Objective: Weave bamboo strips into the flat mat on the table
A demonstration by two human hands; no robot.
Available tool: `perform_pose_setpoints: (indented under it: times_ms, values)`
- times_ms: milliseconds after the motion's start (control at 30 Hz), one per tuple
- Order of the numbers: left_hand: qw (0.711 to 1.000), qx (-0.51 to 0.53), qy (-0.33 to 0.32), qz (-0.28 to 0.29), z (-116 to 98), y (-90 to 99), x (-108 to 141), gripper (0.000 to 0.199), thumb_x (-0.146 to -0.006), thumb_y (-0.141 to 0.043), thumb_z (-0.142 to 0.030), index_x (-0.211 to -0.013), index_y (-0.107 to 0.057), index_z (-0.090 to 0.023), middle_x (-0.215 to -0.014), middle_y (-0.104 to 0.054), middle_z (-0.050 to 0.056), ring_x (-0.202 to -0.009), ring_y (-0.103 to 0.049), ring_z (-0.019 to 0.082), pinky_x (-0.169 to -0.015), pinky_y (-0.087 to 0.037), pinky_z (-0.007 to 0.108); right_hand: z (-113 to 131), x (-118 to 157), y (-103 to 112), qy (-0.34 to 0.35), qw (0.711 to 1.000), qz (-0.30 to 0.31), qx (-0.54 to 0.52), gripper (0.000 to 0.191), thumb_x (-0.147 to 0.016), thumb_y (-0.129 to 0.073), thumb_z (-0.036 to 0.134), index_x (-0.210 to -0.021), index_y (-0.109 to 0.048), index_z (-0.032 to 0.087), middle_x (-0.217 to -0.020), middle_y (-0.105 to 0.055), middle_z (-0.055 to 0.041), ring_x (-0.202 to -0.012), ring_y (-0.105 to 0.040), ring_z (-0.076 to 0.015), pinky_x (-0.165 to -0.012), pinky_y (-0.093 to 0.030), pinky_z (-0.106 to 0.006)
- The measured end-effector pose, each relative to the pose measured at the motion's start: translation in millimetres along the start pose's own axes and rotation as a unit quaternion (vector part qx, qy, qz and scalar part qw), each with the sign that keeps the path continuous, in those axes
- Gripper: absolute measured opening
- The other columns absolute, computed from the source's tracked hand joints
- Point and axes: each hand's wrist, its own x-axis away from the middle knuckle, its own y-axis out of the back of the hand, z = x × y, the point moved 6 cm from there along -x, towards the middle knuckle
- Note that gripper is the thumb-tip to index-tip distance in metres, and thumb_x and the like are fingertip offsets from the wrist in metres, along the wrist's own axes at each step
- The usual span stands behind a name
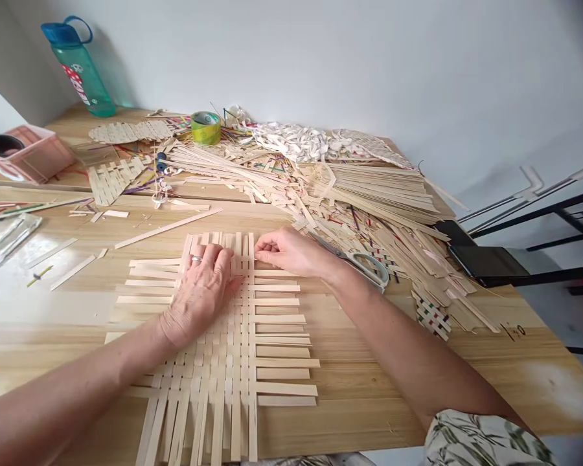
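A mat of pale flat strips (218,366) lies woven on the wooden table, with loose strip ends sticking out on its sides and toward me. My left hand (201,285), with a ring on one finger, rests flat over the upper left of the weave, fingers spread a little. At the upper right edge of the mat, my right hand (284,251) has thumb and fingers pinched beside the outermost upright strip (251,323). What sits between those fingertips is too small to make out.
Scissors (369,266) lie right of my right hand. Behind are heaps of strips (369,188), green tape (206,128), a pink basket (43,155) and a teal bottle (85,74). A black phone (488,262) is at the right edge; loose strips (170,226) lie left.
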Motion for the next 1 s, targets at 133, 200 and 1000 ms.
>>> perform_pose_setpoints:
  times_ms: [133, 200, 1000]
  values:
    - [0.999, 0.03, -0.004, -0.022, 4.4, -0.6, 3.5, 0.028, -0.097, -0.051, -0.032, -0.118, -0.056, -0.014, -0.119, -0.059, 0.016, -0.105, -0.051, 0.032, -0.089, -0.047, 0.048, -2.3, 0.9, -1.8, 0.01, 1.0, 0.006, -0.003, 0.015, -0.085, -0.058, 0.021, -0.077, -0.069, 0.014, -0.065, -0.062, 0.0007, -0.06, -0.051, -0.0106, -0.059, -0.034, -0.024]
    - [0.999, 0.031, -0.002, -0.023, 4.3, 0.8, 3.5, 0.027, -0.097, -0.049, -0.033, -0.117, -0.057, -0.015, -0.118, -0.059, 0.016, -0.106, -0.051, 0.033, -0.088, -0.046, 0.048, -2.5, 2.0, -3.4, 0.015, 1.0, 0.019, -0.015, 0.016, -0.085, -0.058, 0.021, -0.078, -0.069, 0.013, -0.064, -0.06, 0.0002, -0.06, -0.049, -0.011, -0.058, -0.032, -0.025]
    - [1.0, -0.01, 0.007, -0.017, 1.4, -0.3, -4.0, 0.012, -0.094, -0.051, -0.027, -0.099, -0.057, -0.017, -0.1, -0.06, 0.013, -0.097, -0.053, 0.032, -0.086, -0.044, 0.047, -9.2, 3.6, -6.7, -0.006, 0.993, 0.1, -0.064, 0.016, -0.083, -0.059, 0.028, -0.08, -0.068, 0.015, -0.065, -0.061, 0.0003, -0.059, -0.054, -0.0119, -0.055, -0.035, -0.024]
